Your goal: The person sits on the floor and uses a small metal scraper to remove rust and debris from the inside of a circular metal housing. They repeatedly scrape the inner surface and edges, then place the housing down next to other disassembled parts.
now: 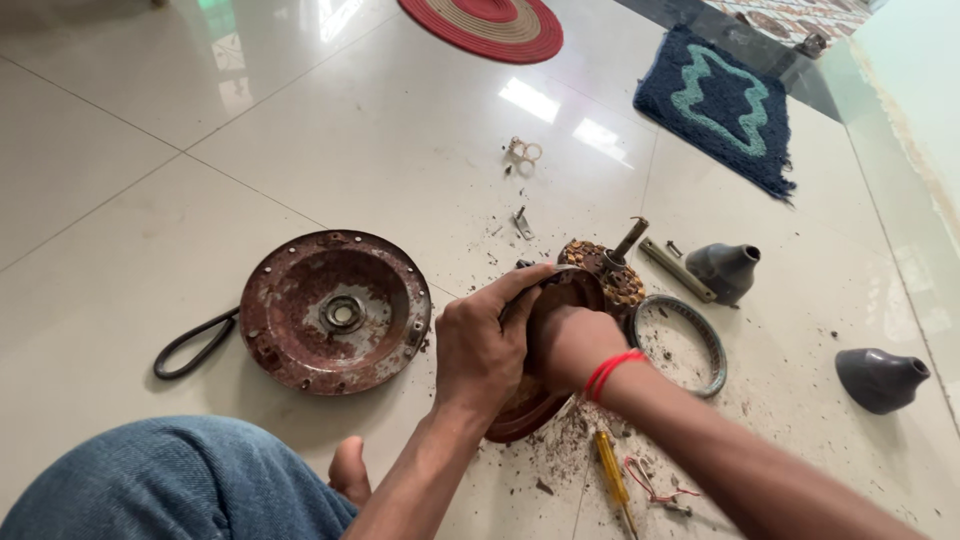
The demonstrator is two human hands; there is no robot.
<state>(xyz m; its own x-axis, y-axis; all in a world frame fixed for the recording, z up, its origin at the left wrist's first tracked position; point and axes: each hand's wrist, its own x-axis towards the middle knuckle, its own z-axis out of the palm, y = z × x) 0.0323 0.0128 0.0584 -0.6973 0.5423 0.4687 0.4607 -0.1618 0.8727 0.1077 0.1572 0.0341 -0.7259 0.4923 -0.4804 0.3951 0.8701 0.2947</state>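
Left hand point(480, 345) clamped over the rim of a rusty motor cover point(545, 345), tipped up on edge on the floor point(120, 150). Right hand point(572, 345) pressed inside that cover, fingers hidden, grip impossible to tell. Just behind, touching the cover: copper winding point(612, 278) with shaft point(630, 238). Best done with a firm left hold and a straight, even pull. Nearby: metal ring point(712, 340), second rusty cover point(335, 312), yellow screwdriver point(610, 468).

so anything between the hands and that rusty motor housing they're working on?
Nothing visible. Left hand grips the rusty housing at its rim; right hand rests directly on it. The loose cover lies apart to the left.
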